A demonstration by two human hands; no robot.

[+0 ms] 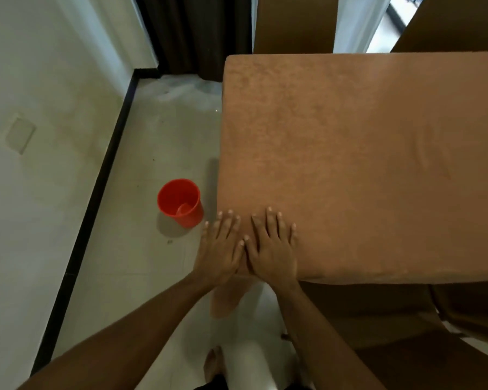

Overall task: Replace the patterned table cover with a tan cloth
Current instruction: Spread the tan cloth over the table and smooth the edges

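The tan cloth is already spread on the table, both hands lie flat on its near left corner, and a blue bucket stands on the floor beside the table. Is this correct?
Not quite: the bucket is red, not blue, as the head view shows. The rest holds: the tan cloth covers the table, and the left hand and right hand lie flat on its near left corner.

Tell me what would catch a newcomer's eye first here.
The big tan cloth covering the table fills the right side of the view. Both hands, left hand and right hand, lie flat side by side on its near left corner. A bright red bucket stands on the pale floor just left of the table.
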